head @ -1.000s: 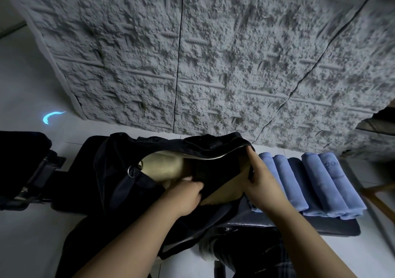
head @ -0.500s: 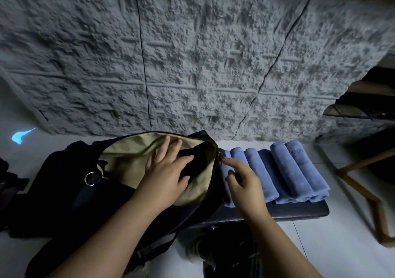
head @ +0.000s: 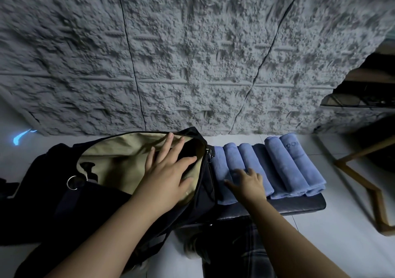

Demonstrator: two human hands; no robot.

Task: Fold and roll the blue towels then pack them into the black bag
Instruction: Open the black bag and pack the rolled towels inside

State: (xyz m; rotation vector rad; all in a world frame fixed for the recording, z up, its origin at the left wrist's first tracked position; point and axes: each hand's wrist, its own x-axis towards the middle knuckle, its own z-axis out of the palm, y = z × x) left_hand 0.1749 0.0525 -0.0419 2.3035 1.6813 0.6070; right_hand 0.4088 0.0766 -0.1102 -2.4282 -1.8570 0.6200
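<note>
Rough grey stone wall (head: 192,53) behind, dark padded counter (head: 299,204) below. Soft black bag (head: 53,192) with tan lining, pinned wide by flat, released left hand (head: 168,170). Off the bag rim now, right hand (head: 248,181) spread loose on rolled blue towels (head: 284,166) alongside; packing ready to start.

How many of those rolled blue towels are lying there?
6 rolled blue towels, side by side on the dark bench right of the black bag. More may be hidden.
</note>
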